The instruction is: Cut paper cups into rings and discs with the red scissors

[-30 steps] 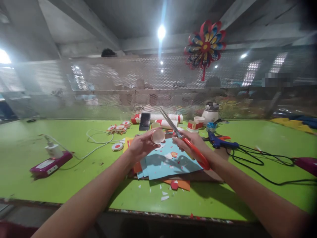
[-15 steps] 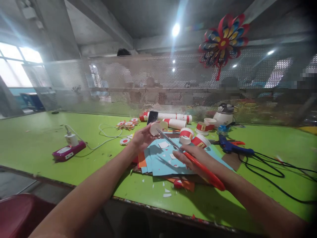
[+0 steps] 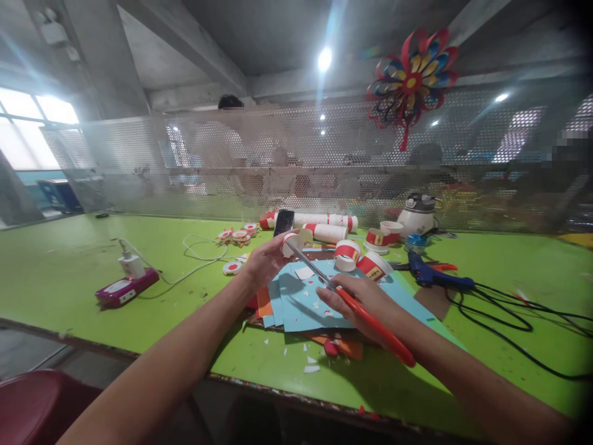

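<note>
My left hand (image 3: 264, 262) pinches a small cut paper cup (image 3: 290, 243), white with a red patch showing. In my right hand (image 3: 364, 290) is a pair of scissors (image 3: 370, 318) with long red handles. The blades point up and left, their tips at the cup; how far they are parted is hard to see. Beneath both hands lie light blue paper sheets (image 3: 306, 315), strewn with small white and red scraps. Just beyond the sheets are a red-and-white paper cup (image 3: 346, 254) and a tilted one (image 3: 376, 264).
Behind my left hand are a phone (image 3: 284, 221) and stacked paper cups (image 3: 327, 232). A blue glue gun (image 3: 435, 275) with black cable lies right, near a white jug (image 3: 416, 219). A purple power strip (image 3: 127, 289) sits left. Perforated panels (image 3: 208, 154) stand behind the table.
The cup in my left hand has turned slightly, showing more red. The scissor tips have shifted a little left against it. The whole view has moved slightly.
</note>
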The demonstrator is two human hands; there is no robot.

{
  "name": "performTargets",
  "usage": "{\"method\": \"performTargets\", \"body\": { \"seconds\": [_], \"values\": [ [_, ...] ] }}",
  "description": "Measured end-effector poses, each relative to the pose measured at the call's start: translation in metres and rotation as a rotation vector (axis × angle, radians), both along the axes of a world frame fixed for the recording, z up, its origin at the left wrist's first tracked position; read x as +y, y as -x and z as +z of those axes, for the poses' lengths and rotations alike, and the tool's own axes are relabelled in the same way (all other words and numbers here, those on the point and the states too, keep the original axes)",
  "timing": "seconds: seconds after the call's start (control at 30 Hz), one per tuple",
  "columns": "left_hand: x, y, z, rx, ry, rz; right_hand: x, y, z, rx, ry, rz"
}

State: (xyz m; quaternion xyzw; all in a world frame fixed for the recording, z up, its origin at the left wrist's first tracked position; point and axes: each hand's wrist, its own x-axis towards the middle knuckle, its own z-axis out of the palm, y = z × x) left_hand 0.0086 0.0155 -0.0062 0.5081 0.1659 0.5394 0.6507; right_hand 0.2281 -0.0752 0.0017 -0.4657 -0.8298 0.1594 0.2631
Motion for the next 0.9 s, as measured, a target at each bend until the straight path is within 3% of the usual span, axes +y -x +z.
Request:
{"method": "performTargets", "body": {
  "seconds": [0.9],
  "values": [
    [0.0039, 0.0016, 0.0001, 0.071, -0.132, 0.032, 0.0, -0.0019, -0.0017, 0.025, -0.022, -0.026]
  ]
}}
